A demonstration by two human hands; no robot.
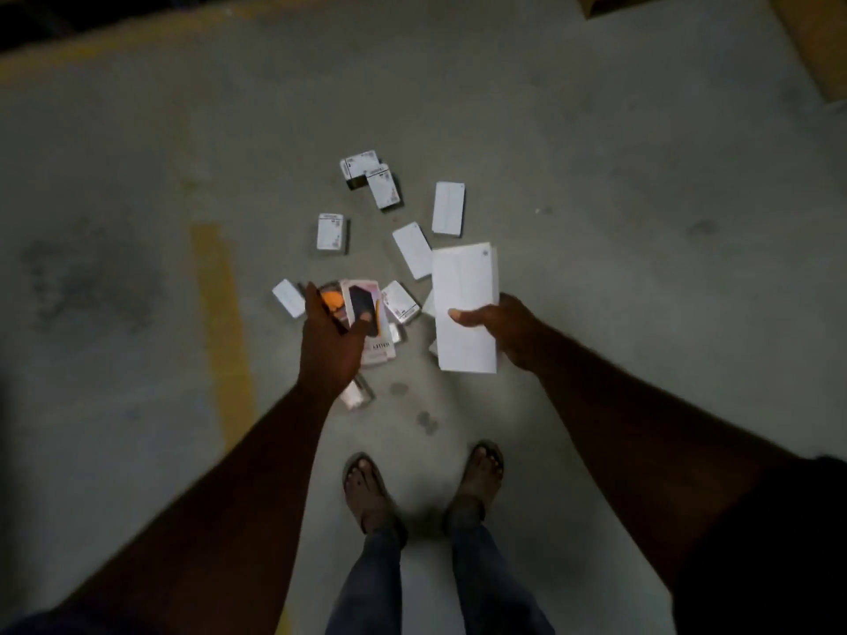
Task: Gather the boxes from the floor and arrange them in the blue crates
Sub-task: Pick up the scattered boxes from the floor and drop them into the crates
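Boxes lie scattered over the grey floor (596,222) in front of the person, and the blue crates are nowhere in view. Farthest left runs a yellow stripe (220,313); just past it rests a small white box (288,297), and above that a labelled box (330,232) on its own. The left hand (330,341) grips a pink box (366,313) printed with a dark shape, thumb pressed on its face and fingers curled round the far edge; an orange pack (331,299) shows behind those fingers, and whether it is also held cannot be told. Higher up, two labelled boxes (372,176) touch each other. Below the left wrist a small pale box (355,396) sits half hidden, near the sandalled feet (366,483). Further right come a tilted labelled box (399,302), a flat white box (412,249) and a taller white box (448,207). The right hand (504,332) pinches a long white box (465,286) near its middle, thumb on top. Cardboard (811,39) fills the upper right corner. With both hands occupied, reaching for more would likely loosen one grip, and the long box, held from one side only, could tip or slide free. The pale box by the feet is easy to miss or tread on in this dim light, and many boxes remain to be gathered
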